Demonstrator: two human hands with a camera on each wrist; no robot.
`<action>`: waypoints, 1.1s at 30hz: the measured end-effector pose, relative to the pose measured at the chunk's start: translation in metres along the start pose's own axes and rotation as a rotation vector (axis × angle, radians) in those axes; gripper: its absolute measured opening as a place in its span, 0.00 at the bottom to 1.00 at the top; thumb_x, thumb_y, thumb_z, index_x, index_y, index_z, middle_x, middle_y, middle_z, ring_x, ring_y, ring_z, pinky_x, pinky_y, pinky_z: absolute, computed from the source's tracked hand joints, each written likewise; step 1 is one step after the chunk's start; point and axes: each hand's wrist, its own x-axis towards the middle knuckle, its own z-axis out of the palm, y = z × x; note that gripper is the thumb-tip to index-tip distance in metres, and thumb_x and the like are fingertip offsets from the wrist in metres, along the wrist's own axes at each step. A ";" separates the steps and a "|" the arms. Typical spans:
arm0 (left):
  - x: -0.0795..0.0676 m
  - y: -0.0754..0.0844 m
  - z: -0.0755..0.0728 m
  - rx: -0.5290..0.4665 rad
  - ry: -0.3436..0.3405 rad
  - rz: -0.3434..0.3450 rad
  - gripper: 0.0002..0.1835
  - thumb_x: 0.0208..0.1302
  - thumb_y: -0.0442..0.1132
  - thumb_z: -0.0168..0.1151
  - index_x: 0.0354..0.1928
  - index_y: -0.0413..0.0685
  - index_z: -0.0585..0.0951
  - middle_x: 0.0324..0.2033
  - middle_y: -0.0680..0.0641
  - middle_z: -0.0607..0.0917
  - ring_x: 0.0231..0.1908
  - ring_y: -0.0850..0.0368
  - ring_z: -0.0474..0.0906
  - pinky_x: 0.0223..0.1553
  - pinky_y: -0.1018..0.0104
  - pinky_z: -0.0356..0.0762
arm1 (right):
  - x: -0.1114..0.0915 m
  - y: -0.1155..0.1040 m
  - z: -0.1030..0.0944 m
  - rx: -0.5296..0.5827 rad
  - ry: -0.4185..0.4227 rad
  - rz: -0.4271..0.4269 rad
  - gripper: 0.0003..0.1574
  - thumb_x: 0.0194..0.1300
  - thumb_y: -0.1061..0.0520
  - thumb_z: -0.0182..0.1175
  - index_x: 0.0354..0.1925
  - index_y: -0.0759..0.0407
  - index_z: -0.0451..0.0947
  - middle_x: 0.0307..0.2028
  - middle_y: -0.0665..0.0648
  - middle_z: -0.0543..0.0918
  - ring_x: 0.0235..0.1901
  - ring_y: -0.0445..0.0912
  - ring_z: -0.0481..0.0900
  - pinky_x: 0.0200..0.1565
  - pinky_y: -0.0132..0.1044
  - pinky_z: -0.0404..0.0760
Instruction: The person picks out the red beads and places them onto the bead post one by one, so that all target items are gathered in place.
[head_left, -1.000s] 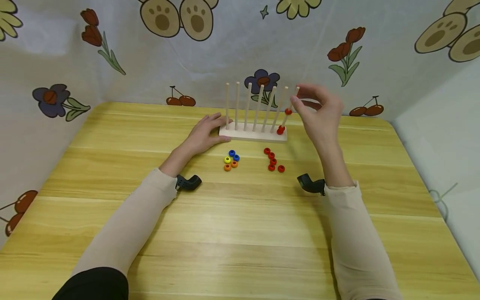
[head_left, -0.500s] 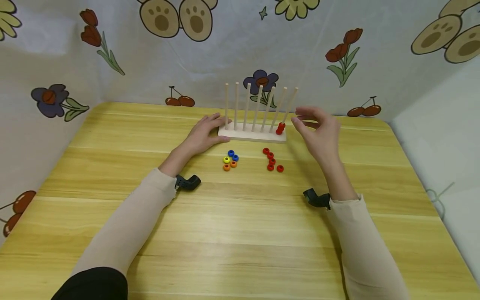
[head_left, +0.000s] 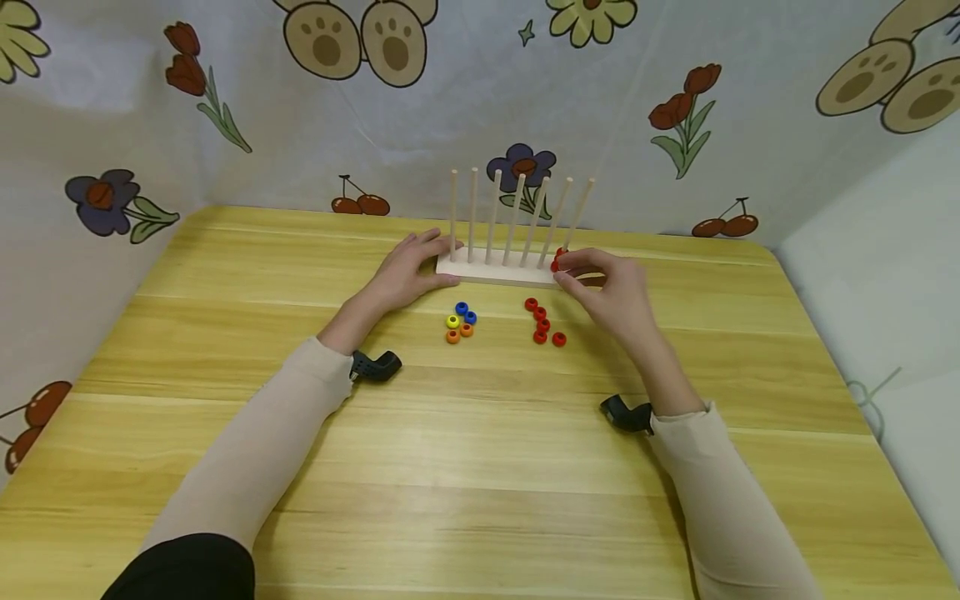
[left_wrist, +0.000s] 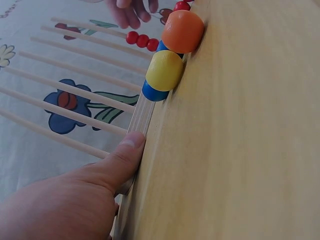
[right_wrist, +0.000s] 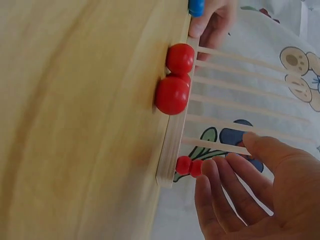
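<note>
Head view: seven pegs [head_left: 513, 221], ten loose beads [head_left: 543, 326], left grip [head_left: 403, 271] clasping one base [head_left: 495, 271], right grip [head_left: 611, 296] apart.

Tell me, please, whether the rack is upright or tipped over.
Upright: its base sits flat on the table, and its pegs point up.

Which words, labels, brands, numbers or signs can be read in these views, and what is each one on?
None can be read in any view.
The beads and pegged wooden stand show no lettering.
The backdrop cloth shows only pictures, such as flowers and cherries.
Any marking on the black wrist devices is too small to tell.
</note>
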 end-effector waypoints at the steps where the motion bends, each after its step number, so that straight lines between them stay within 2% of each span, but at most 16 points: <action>1: 0.000 0.000 0.000 0.000 0.000 -0.001 0.34 0.72 0.51 0.70 0.76 0.54 0.74 0.80 0.41 0.65 0.83 0.45 0.50 0.85 0.51 0.36 | 0.000 0.000 0.001 0.003 -0.022 -0.002 0.17 0.72 0.54 0.70 0.53 0.62 0.88 0.48 0.59 0.91 0.49 0.51 0.88 0.55 0.53 0.89; 9: 0.002 0.000 0.001 -0.002 0.002 0.006 0.33 0.72 0.52 0.70 0.76 0.54 0.75 0.80 0.41 0.66 0.83 0.45 0.51 0.85 0.51 0.37 | -0.001 -0.002 0.009 0.000 -0.194 -0.021 0.15 0.73 0.60 0.68 0.56 0.61 0.88 0.55 0.60 0.89 0.53 0.54 0.87 0.56 0.52 0.89; 16: 0.001 -0.001 0.000 -0.005 0.003 -0.007 0.34 0.71 0.52 0.70 0.76 0.55 0.75 0.80 0.42 0.65 0.83 0.46 0.50 0.85 0.50 0.37 | -0.004 -0.006 0.018 -0.054 -0.324 -0.007 0.15 0.75 0.56 0.66 0.57 0.56 0.88 0.54 0.57 0.89 0.51 0.52 0.88 0.57 0.49 0.88; 24: 0.001 -0.002 0.001 -0.007 0.002 -0.003 0.34 0.71 0.53 0.70 0.76 0.55 0.75 0.80 0.43 0.66 0.83 0.47 0.50 0.85 0.51 0.37 | -0.006 -0.006 0.024 -0.072 -0.333 -0.007 0.12 0.72 0.57 0.70 0.52 0.55 0.90 0.46 0.54 0.90 0.47 0.48 0.87 0.55 0.48 0.88; 33: 0.001 -0.002 0.001 -0.009 0.003 -0.013 0.35 0.71 0.53 0.69 0.77 0.56 0.73 0.80 0.42 0.65 0.83 0.47 0.49 0.85 0.51 0.36 | -0.008 -0.010 0.029 -0.084 -0.332 -0.057 0.11 0.69 0.58 0.72 0.50 0.56 0.90 0.42 0.53 0.89 0.41 0.47 0.87 0.47 0.44 0.88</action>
